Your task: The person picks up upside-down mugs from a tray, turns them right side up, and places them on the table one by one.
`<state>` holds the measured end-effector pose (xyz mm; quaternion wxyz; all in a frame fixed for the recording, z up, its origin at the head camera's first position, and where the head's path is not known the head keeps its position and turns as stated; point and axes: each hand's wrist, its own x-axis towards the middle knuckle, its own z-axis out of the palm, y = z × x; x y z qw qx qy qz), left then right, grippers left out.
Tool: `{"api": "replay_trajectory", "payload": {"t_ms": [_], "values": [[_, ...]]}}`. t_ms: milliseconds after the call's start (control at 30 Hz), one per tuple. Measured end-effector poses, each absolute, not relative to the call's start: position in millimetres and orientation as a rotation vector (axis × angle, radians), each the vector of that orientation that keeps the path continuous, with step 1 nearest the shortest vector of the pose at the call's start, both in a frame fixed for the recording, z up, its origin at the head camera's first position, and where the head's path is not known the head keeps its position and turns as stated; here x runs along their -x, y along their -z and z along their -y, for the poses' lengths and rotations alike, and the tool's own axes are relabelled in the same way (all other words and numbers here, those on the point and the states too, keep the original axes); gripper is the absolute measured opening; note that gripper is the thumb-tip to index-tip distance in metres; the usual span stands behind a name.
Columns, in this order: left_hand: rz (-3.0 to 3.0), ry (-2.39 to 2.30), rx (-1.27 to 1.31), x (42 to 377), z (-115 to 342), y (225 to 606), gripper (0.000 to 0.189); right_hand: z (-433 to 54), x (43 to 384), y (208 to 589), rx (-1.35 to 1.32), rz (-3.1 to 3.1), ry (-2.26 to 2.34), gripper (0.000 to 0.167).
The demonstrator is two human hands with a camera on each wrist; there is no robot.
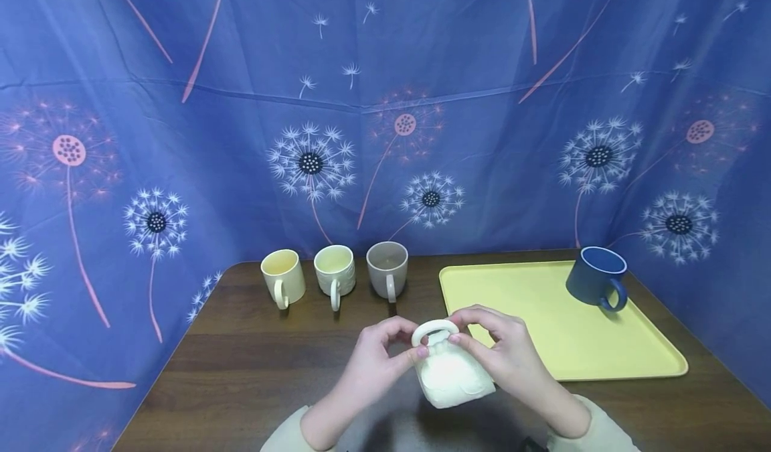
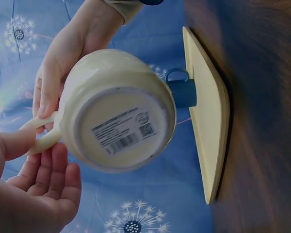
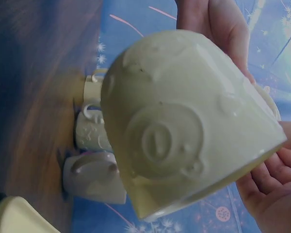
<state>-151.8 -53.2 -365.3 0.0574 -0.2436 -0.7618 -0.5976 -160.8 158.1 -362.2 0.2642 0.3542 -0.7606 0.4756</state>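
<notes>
A cream mug (image 1: 454,375) with raised round patterns hangs on its side over the table, handle upward. My left hand (image 1: 379,355) pinches the handle (image 1: 435,330) from the left, between thumb and fingers. From the other side, my right hand (image 1: 512,351) also pinches the handle with thumb and fingertips. The left wrist view shows the mug's base, bearing a printed label (image 2: 123,131) with a barcode. Embossed circles (image 3: 162,141) on the mug's wall face the right wrist camera.
Behind the hands stand a pale yellow mug (image 1: 293,281), a light green textured mug (image 1: 343,279) and a grey mug (image 1: 378,281) in a row. On the right, a yellow tray (image 1: 542,345) holds a dark blue mug (image 1: 587,283). A blue dandelion-patterned cloth (image 1: 482,171) hangs behind the wooden table (image 1: 241,365).
</notes>
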Motion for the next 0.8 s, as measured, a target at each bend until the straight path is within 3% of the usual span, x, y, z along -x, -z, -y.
{"api": "replay_trajectory", "payload": {"t_ms": [800], "values": [[2.496, 2.184, 0.898, 163, 70, 334, 0.024, -164, 174, 342, -1.41, 2.038, -1.079, 0.033]]}}
